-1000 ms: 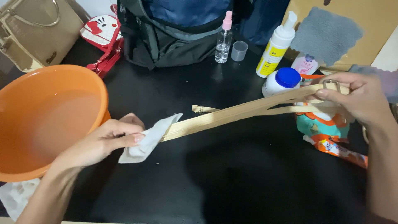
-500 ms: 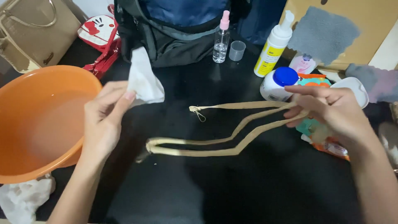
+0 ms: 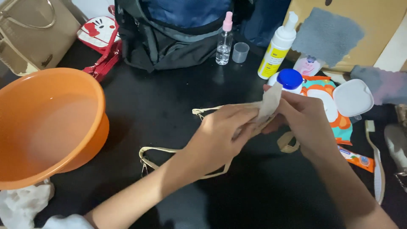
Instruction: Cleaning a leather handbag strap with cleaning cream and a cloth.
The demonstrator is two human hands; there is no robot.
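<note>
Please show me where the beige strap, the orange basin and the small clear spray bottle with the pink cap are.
beige strap (image 3: 157,150): head view, on the looped part lying on the black table.
orange basin (image 3: 98,111): head view, on its right rim.
spray bottle (image 3: 223,47): head view, on its clear body.

It looks like a home, with a dark tabletop (image 3: 169,101) crowded by an orange basin (image 3: 46,127), a backpack (image 3: 178,29), a tan handbag (image 3: 29,34), a small spray bottle (image 3: 223,40) and a pump bottle (image 3: 277,48).
</note>
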